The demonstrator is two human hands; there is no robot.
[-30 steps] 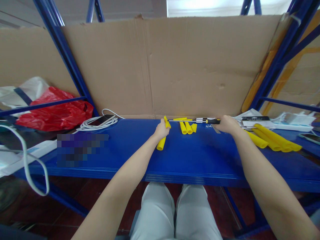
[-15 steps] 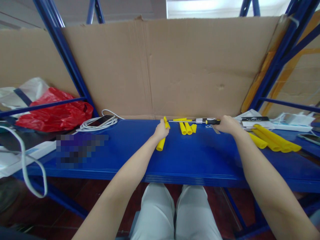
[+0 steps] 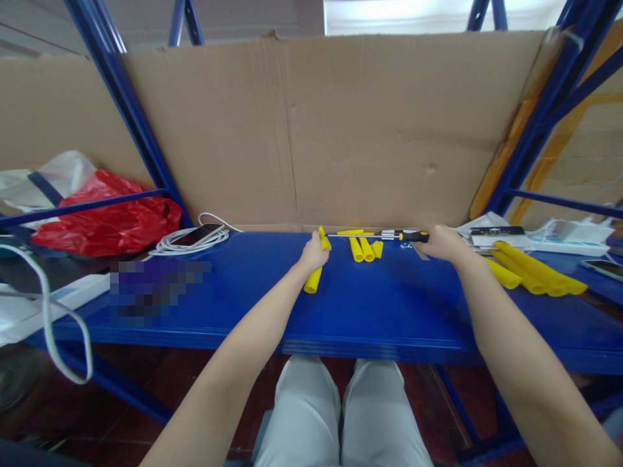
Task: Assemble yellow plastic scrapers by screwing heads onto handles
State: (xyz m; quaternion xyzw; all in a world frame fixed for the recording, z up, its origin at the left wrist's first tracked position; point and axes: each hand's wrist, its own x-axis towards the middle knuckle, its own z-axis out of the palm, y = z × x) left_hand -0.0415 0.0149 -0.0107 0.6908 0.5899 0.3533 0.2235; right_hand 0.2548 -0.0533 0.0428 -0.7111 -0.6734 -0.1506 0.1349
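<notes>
Wrapped round a yellow tube [image 3: 313, 280], my left hand [image 3: 312, 253] is closed above the blue tabletop [image 3: 272, 305]. A second yellow piece shows crosswise at the top of that tube. My right hand [image 3: 442, 242] grips the black and yellow handle of a screwdriver [image 3: 413, 237], whose long thin shaft points left and reaches the yellow piece at my left hand. Between the hands lie short yellow tubes [image 3: 361, 250] and a small yellow offcut [image 3: 377, 249]. Small white bits [image 3: 405, 246] and a flat metal-looking strip [image 3: 422, 255] are beside my right hand.
Longer yellow tubes [image 3: 540, 275] lie at the right, near white packaging [image 3: 491, 239] and a phone [image 3: 603, 270]. At the left are a coiled white cable [image 3: 170, 246], another phone [image 3: 200, 235] and a red plastic bag [image 3: 111, 217]. A cardboard panel [image 3: 370, 130] stands behind.
</notes>
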